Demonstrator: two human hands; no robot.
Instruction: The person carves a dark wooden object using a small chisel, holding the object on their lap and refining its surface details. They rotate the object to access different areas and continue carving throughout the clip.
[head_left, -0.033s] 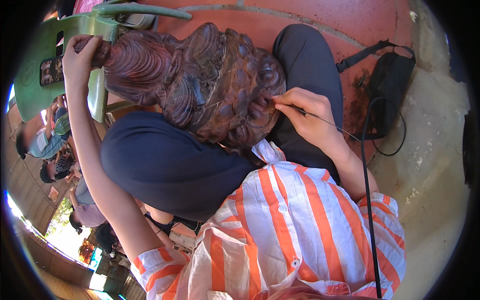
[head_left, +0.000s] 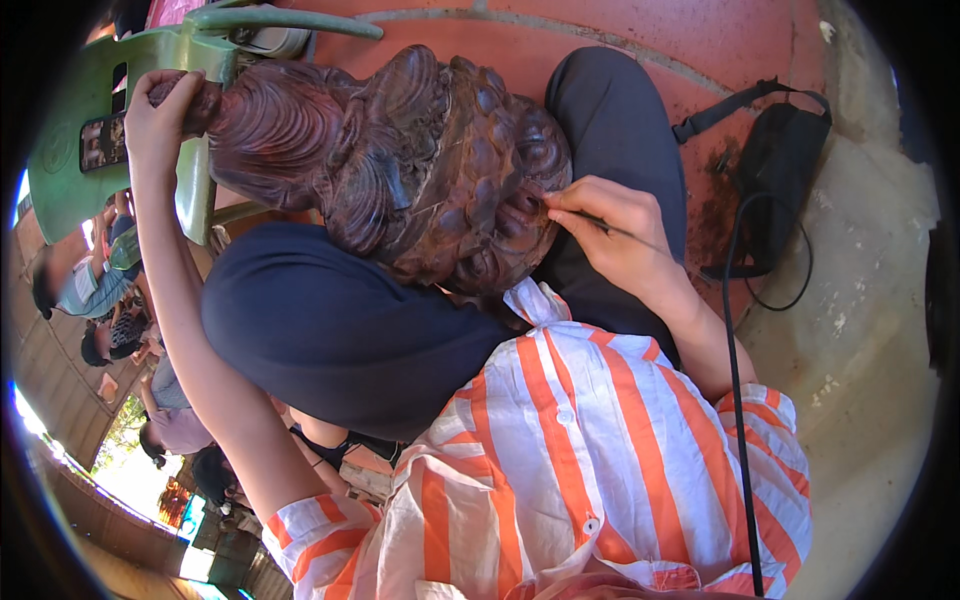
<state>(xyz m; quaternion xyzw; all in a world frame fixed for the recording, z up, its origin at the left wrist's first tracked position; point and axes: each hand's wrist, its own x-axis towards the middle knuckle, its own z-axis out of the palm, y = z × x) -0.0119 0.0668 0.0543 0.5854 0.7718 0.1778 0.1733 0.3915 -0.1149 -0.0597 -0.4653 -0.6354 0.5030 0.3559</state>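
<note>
A carved dark reddish-brown statue [head_left: 385,160] lies on its side across my lap. Its draped body narrows toward a small head at the far left, and its petal-carved base is at the right. My left hand [head_left: 165,110] is wrapped round the head end. Close to the base, my right hand [head_left: 615,220] pinches a thin dark rod-like tool [head_left: 640,240]. The rod runs back over the palm toward the wrist. Its working tip is hidden at my fingertips, which are against the carved base.
A green plastic chair [head_left: 60,190] at the left holds a phone [head_left: 103,141]. A black pouch with a strap [head_left: 780,180] lies on the red tiled floor [head_left: 700,40] at the right. A black cable [head_left: 735,400] hangs past my right arm. Several people sit further left.
My right hand has barely shifted, and the rod now lies at a slightly different angle, with less of its rear end showing. My left hand and the statue have not moved.
</note>
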